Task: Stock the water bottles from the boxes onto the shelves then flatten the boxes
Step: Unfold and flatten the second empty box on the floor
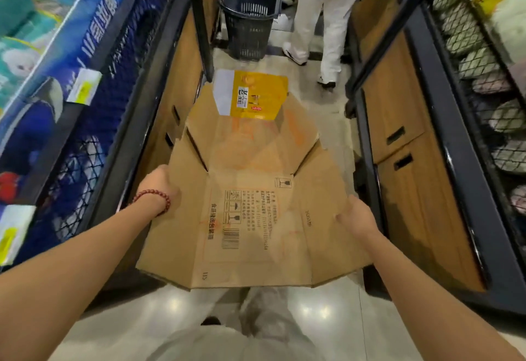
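Shop aisle; barcode-printed cardboard box [250, 212] in hands.

Floor [327, 309]: pale glossy tile with ceiling-light reflections, running up the centre of the frame between two dark-framed shelf units. Resting on it at upper centre, a flattened yellow and white carton [256, 96]. Beyond it, at top centre, a dark plastic shopping basket [250, 10] stands upright. To its right, upper right of centre, a second person's shoes [296, 54] in white trousers stand on the tile.
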The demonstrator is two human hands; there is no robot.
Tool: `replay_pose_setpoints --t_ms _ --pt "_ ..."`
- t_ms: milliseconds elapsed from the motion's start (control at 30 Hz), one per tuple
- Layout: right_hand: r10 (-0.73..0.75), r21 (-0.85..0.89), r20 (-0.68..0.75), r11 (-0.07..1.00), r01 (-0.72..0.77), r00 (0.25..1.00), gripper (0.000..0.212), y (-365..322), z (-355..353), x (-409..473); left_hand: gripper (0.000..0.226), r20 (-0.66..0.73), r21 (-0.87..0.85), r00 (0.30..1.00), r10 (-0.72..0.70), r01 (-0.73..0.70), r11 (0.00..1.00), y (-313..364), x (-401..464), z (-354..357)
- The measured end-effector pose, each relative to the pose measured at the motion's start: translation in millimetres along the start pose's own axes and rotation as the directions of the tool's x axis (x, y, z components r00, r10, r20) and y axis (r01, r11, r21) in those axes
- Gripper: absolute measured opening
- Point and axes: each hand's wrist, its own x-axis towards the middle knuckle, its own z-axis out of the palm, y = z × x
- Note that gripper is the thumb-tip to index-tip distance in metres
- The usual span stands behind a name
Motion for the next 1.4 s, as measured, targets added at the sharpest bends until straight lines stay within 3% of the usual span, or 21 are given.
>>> replay_pose_setpoints --t_ms 433,567,767,900,1200,1400 --pt "-0.014 0.018 0.054 1.000 0.013 0.998 0.020 -72.6 -43.3 190.3 0.022 0.000 0.025 0.992 -0.124 0.124 0.992 77.2 160.7 -0.9" --pt "0.007 0.010 0.069 1.000 -0.008 0.998 0.017 -95.6 -38.7 238.2 0.027 0.049 0.065 0.991 -0.122 0.118 0.991 89.4 223.9 0.0" --pt "0.081 0.077 0.023 0.994 -0.082 0.996 0.029 -120.8 -29.1 300.4 0.032 0.111 0.086 0.992 -0.063 0.054 0.995 113.3 318.8 8.1" --pt "0.109 0.071 -0.002 0.992 -0.109 0.994 0.021 -138.1 -28.1 340.1 0.025 0.115 0.103 0.993 -0.017 0.005 0.995 132.3 371.7 4.2" --pt "0.060 0.114 -0.056 0.992 -0.053 0.997 0.025 -175.2 -25.1 431.7 0.019 0.034 0.004 0.999 -0.010 0.009 1.000 169.8 459.1 0.6" --pt "0.060 0.110 -0.081 0.993 -0.051 0.995 0.021 -164.1 17.9 522.5 0.026 -0.024 -0.070 0.999 -0.049 0.047 0.996 164.6 521.3 53.0"
